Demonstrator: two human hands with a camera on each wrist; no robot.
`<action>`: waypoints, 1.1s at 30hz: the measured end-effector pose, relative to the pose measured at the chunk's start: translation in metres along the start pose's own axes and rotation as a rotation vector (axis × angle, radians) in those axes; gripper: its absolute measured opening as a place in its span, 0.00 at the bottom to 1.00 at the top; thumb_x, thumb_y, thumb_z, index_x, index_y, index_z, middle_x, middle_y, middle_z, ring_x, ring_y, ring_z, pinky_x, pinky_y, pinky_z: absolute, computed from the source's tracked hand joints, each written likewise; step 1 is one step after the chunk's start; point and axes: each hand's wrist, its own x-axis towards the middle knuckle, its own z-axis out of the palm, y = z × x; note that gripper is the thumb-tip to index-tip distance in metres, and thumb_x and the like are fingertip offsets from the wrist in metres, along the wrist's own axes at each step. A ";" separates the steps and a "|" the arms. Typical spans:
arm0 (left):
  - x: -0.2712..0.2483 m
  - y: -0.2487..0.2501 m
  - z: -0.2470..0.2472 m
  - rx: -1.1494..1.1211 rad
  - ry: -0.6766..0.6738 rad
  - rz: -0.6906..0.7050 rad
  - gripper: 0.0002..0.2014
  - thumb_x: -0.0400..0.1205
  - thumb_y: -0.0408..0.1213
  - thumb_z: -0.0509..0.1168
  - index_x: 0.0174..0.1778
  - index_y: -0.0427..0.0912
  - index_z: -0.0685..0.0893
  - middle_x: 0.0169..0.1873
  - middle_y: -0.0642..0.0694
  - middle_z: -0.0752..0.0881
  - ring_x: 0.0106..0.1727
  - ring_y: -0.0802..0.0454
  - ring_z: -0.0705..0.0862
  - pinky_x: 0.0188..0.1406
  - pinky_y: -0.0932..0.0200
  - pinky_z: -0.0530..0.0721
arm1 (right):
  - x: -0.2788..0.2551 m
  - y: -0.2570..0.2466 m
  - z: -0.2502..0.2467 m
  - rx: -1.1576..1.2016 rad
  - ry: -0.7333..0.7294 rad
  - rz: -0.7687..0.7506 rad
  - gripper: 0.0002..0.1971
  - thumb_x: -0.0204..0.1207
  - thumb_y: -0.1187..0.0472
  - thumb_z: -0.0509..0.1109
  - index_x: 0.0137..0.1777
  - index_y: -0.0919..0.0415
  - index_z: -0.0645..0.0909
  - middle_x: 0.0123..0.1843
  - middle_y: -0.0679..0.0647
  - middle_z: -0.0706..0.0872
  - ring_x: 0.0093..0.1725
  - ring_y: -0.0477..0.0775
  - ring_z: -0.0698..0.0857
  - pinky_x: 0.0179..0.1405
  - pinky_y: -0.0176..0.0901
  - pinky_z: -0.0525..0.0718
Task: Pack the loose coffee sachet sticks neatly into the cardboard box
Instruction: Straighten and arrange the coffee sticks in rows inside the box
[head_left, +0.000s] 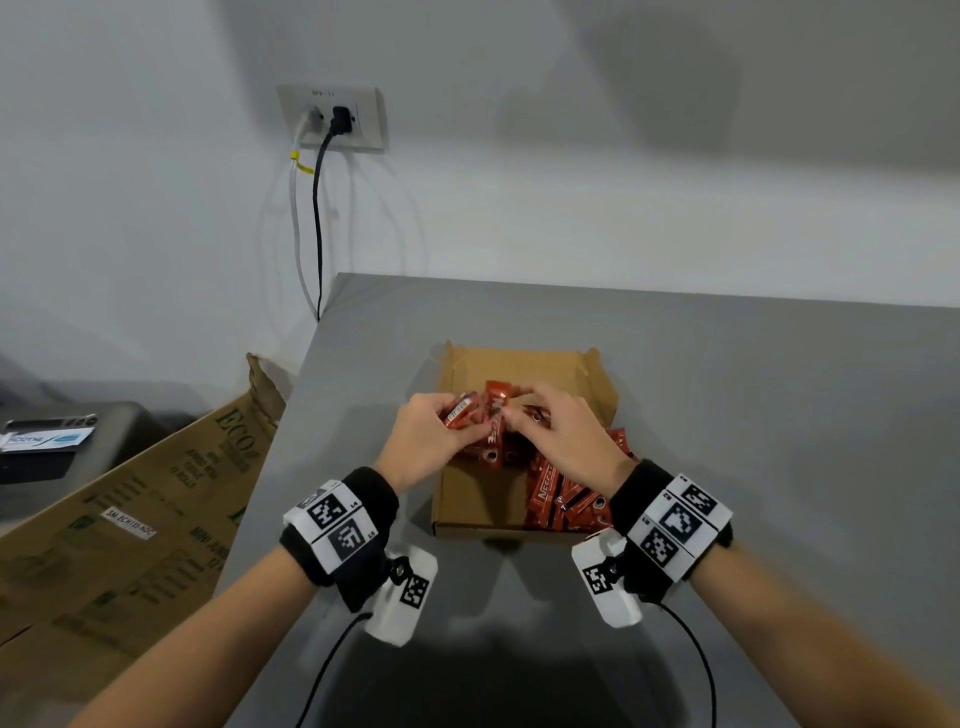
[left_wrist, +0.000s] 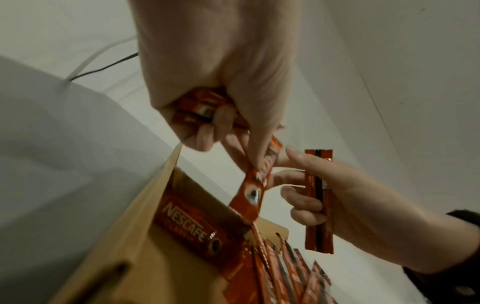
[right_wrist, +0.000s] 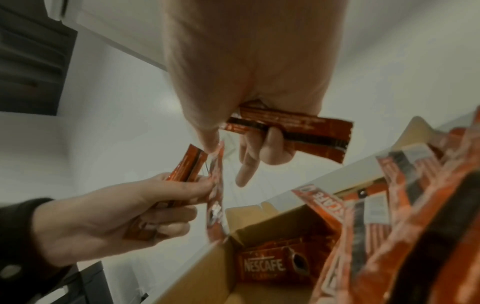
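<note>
Coffee sachet sticks (head_left: 563, 501), red with white lettering, fill both grips and lie heaped in the cardboard box (head_left: 470, 501). The left hand (head_left: 428, 439) has its fingers curled round a small bundle of sticks (head_left: 462, 415), thumb and fingertips pinching them above the box. The right hand (head_left: 558, 434) grips another stick (left_wrist: 318, 200) in its curled lower fingers, seen from the left wrist as an upright red strip with a dark seam. Its thumb and forefinger meet the left hand's fingertips on one hanging stick (left_wrist: 250, 197) between the two hands, so both pinch that stick together. Its lower end dangles over the box's open top.

Below the hands, the box sits flat on the grey surface (head_left: 753, 415), flaps raised at its far corners. More sticks lie jumbled along its right side, some overlapping the right wall; the near left part of the floor shows bare cardboard. In the right wrist view one stick lies flat on the box floor against its wall.

Left of the surface leans a large printed carton (head_left: 124, 514). On the wall behind, two cables hang from a socket (head_left: 332, 117).
</note>
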 end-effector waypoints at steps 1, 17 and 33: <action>-0.001 -0.002 0.002 -0.072 0.063 0.006 0.03 0.73 0.35 0.75 0.39 0.43 0.87 0.35 0.48 0.89 0.37 0.53 0.86 0.40 0.62 0.85 | -0.001 -0.001 0.003 0.000 -0.015 0.004 0.18 0.80 0.55 0.65 0.67 0.61 0.76 0.58 0.48 0.83 0.55 0.43 0.82 0.40 0.15 0.75; -0.014 -0.015 -0.019 0.491 0.076 0.161 0.05 0.74 0.41 0.71 0.41 0.45 0.86 0.36 0.50 0.88 0.38 0.52 0.85 0.39 0.56 0.84 | 0.018 -0.012 0.030 -0.830 -0.268 -0.060 0.04 0.76 0.67 0.66 0.48 0.63 0.80 0.49 0.59 0.85 0.48 0.62 0.85 0.42 0.49 0.81; -0.002 -0.021 0.015 0.982 -0.124 0.129 0.05 0.80 0.38 0.62 0.48 0.45 0.81 0.48 0.46 0.86 0.48 0.46 0.84 0.39 0.58 0.75 | 0.024 -0.012 0.026 -0.986 -0.288 -0.011 0.07 0.79 0.67 0.63 0.55 0.63 0.77 0.51 0.58 0.84 0.51 0.61 0.83 0.41 0.47 0.73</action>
